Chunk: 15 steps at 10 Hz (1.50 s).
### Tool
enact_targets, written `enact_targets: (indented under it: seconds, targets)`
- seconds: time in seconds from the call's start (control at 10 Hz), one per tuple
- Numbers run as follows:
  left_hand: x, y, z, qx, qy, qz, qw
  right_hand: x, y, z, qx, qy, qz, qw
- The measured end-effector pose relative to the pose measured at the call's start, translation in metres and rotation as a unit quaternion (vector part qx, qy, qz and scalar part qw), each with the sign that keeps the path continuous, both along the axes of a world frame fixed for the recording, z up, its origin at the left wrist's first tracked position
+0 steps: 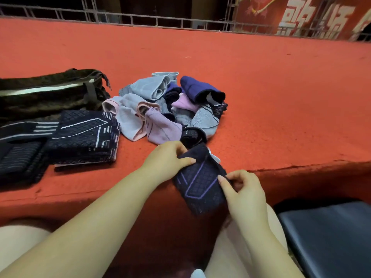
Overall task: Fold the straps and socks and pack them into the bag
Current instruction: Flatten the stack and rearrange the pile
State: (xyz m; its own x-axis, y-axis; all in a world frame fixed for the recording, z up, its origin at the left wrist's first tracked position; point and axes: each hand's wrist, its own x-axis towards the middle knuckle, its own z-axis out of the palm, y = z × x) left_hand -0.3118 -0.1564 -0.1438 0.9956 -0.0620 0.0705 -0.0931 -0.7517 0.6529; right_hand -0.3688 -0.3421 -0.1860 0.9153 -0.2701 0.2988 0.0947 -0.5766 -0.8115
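A dark navy sock (198, 181) with purple lines hangs over the front edge of the red carpeted platform (261, 93). My left hand (168, 157) pinches its upper left edge. My right hand (241, 195) pinches its lower right side. Behind them lies a loose pile of socks (160, 109) in grey, pink, lilac and purple. Folded dark straps and socks (80, 135) are stacked at the left. The dark bag (46, 95) lies at the far left, its zip open.
The platform's front edge (301, 167) runs just under my hands, with my knees below it. A dark blue seat (329, 235) stands at the lower right. A metal railing (160, 21) and a red banner (301, 15) close the far side.
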Motion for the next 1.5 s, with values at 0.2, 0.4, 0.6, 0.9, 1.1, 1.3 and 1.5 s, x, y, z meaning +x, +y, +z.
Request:
enact_targets:
  seconds: [0.2,0.4,0.6,0.9,1.1,1.3,1.5]
  targets:
    - [0.005,0.0,0.008,-0.039,0.09,-0.012,0.995,-0.001,0.001,0.003,0.117,0.063,-0.001,0.991]
    - [-0.015,0.023,0.021,-0.108,0.178,-0.096,0.973,-0.011,0.007,-0.006,0.009,0.018,0.072,0.997]
    - [-0.056,0.055,0.037,-0.209,0.202,-0.174,0.941,-0.025,0.044,0.016,0.087,0.092,0.25,0.96]
    - [-0.092,0.115,0.061,-0.228,0.159,-0.134,0.951,-0.018,0.101,0.066,-0.031,0.054,0.44,0.896]
    - [-0.106,0.137,0.059,-0.256,0.009,-0.011,0.967,0.003,0.116,0.08,-0.109,0.089,0.44,0.887]
    - [-0.101,0.148,0.056,-0.435,-0.025,0.101,0.895,0.023,0.134,0.089,0.267,0.232,0.406,0.843]
    - [-0.093,0.161,0.081,-0.478,0.133,0.08,0.865,0.056,0.166,0.124,0.152,0.15,0.436,0.874]
